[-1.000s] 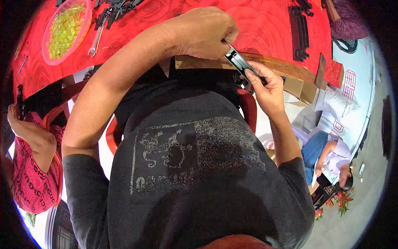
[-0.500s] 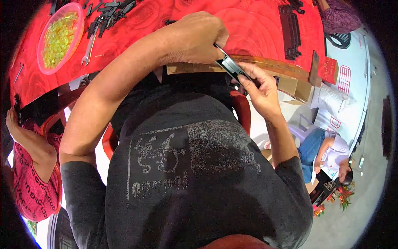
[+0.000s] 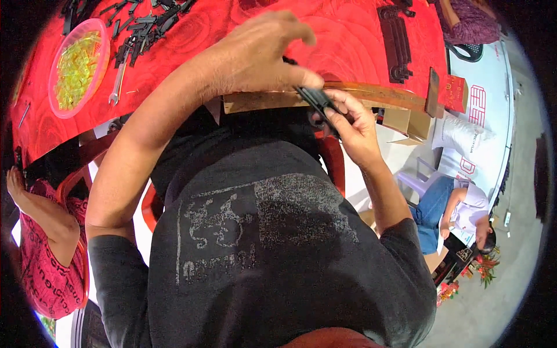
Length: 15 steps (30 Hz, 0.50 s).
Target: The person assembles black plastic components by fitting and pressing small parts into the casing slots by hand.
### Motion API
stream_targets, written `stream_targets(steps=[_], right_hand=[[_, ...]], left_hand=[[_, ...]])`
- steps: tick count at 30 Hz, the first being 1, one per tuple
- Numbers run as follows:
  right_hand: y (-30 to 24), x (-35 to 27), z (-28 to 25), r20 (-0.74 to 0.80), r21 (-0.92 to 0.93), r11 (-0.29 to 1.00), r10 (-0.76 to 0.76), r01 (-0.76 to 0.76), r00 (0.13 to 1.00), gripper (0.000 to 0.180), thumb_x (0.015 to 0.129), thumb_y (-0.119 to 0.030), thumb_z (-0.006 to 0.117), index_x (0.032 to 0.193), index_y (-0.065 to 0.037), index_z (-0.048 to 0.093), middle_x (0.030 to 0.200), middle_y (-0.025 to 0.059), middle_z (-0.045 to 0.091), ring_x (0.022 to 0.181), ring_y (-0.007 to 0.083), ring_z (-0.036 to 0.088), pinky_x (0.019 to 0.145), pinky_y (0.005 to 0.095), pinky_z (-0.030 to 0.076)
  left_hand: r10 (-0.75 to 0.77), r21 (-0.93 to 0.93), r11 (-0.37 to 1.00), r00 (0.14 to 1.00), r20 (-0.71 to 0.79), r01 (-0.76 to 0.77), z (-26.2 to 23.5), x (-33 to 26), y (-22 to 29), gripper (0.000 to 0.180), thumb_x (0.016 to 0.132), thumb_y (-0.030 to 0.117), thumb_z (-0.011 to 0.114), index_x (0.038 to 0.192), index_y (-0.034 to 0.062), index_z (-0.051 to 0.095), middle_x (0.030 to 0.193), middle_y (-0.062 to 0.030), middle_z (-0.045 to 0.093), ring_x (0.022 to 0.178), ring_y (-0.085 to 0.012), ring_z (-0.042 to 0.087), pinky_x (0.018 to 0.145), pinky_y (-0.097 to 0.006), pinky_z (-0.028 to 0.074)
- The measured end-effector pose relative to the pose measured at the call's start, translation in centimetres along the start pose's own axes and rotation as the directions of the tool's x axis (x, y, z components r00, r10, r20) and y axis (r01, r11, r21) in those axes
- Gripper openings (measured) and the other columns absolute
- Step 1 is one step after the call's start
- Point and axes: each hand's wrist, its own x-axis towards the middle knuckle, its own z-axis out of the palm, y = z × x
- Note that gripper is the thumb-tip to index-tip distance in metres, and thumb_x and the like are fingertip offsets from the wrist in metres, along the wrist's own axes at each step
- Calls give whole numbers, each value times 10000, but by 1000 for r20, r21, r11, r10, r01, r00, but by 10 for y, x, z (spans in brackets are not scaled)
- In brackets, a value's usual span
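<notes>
Over the front edge of the red-covered table, my right hand [image 3: 357,129] grips a long, narrow black part [image 3: 318,100] between thumb and fingers. The part slants, its upper end pointing toward my left hand. My left hand [image 3: 264,49] hovers above that end with thumb and fingers spread, and its thumb tip is next to or just touching the part; which one I cannot tell. A small dark piece [image 3: 289,60] shows between that thumb and fingers, too little of it to name.
On the red table [image 3: 191,55] stand a pink basket [image 3: 104,61] of yellow-clear pieces, a wrench [image 3: 118,87] and a heap of black parts [image 3: 145,29]. Long black strips [image 3: 394,43] lie at right. Other people sit at left, far right and lower right. An open cardboard box [image 3: 409,124] stands below the edge.
My left hand has loosened from the upper end of the black part and spread its fingers, moving up and left. The part has turned slightly in my right hand, which still holds it.
</notes>
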Motion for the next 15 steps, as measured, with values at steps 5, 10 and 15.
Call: stream_targets(steps=[5,10,15], right_hand=[[0,5,-10,-194,209,978,41,1,980,281,1002,-110,505,1243,21,564,899,40,651,689,78,571,632,236,480],[13,23,-33,-448,-140,980,-189,140,874,376,871,-111,726,1198,4,582,909,1,623,727,90,563,694,240,480],[29,43,-97,-581,-668,741,-467,-63,667,426,772,-232,807,1082,32,682,1032,150,611,953,247,592,872,355,473]], left_hand=[[-180,2,984,983,23,180,-38,21,41,422,903,390,663,1059,4,596,1017,-184,569,983,-303,554,707,-454,451],[125,-188,969,976,-178,-158,-15,22,86,210,787,222,696,873,38,645,835,-147,627,858,-364,635,713,-447,521],[337,-447,768,883,-326,-459,-24,7,148,233,763,234,649,772,4,612,741,-119,602,719,-306,635,604,-417,522]])
